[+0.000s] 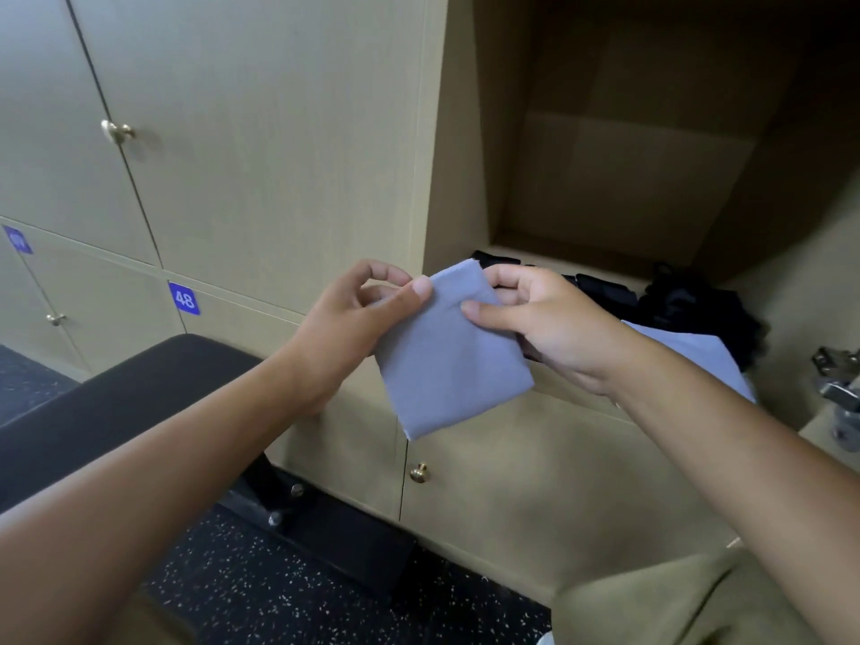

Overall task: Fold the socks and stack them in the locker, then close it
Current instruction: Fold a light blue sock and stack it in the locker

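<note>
A folded light-blue sock [449,360] hangs in the air in front of the open locker [605,188]. My left hand [353,318] pinches its upper left corner between thumb and fingers. My right hand [544,318] pinches its upper right edge. On the locker's floor lie flat black socks [600,286], a loose heap of black socks [698,309] and another light-blue sock [698,351], partly hidden behind my right forearm.
Closed locker doors with brass knobs [116,131] fill the left, one marked 48 [184,298]. A black padded bench [116,398] stands at the lower left over speckled dark flooring. The open door's metal hinge [837,379] shows at the right edge. A lower door knob [419,472] sits below.
</note>
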Tool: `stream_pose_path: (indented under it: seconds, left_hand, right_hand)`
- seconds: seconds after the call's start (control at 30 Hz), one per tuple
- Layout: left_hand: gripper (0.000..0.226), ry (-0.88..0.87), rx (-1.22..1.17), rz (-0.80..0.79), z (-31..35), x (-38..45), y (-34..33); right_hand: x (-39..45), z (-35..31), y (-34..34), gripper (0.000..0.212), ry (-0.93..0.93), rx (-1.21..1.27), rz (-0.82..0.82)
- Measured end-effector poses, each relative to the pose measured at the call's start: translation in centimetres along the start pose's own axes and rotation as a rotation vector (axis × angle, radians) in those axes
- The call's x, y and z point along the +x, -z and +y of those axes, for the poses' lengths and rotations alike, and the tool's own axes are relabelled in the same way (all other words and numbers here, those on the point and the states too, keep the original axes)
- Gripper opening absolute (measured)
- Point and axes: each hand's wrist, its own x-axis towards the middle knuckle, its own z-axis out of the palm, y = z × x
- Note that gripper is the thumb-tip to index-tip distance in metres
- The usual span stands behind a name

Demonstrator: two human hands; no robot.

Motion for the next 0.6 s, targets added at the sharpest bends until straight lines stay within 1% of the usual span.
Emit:
stream_pose_path:
  seconds: [0.07, 0.13, 0.2, 0.23, 0.3, 0.33, 0.43, 0.5, 0.6]
  left_hand:
    - [0.056, 0.042, -0.069, -0.069, -0.3, 0.2, 0.0]
    - [0.055, 0.079, -0.117, -0.132, -0.6, 0.4, -0.1]
    - [0.044, 0.078, -0.131, -0.153, -0.8, 0.6, -0.4]
    - [0.039, 0.072, -0.119, -0.135, -0.9, 0.7, -0.6]
    - [0.035, 0.058, -0.069, -0.085, -1.0, 0.9, -0.8]
    - [0.037, 0.051, -0.04, -0.068, -1.0, 1.1, -0.9]
    - [0.042, 0.027, 0.058, -0.071, -1.0, 1.5, -1.5]
    - [0.033, 0.02, 0.099, -0.089, -0.9, 1.9, -2.0]
    - [0.021, 0.026, 0.102, -0.116, -0.8, 2.5, -2.9]
  right_hand:
    - [0.3, 0.3, 0.7, 0.025, -0.049, 0.224, 0.055]
    - [0.5, 0.6, 1.2, 0.031, -0.073, 0.394, 0.055]
    - [0.6, 0.8, 1.6, 0.035, -0.084, 0.457, 0.05]
    - [0.6, 0.9, 1.8, 0.036, -0.09, 0.454, 0.058]
    - [0.5, 1.1, 2.3, 0.036, -0.092, 0.39, 0.094]
    - [0.4, 1.1, 2.5, 0.036, -0.085, 0.324, 0.118]
    - [-0.1, 1.2, 3.3, 0.032, -0.057, 0.042, 0.201]
    - [-0.4, 1.0, 3.8, 0.032, -0.031, -0.102, 0.231]
    - [-0.8, 0.6, 4.8, 0.031, 0.008, -0.23, 0.236]
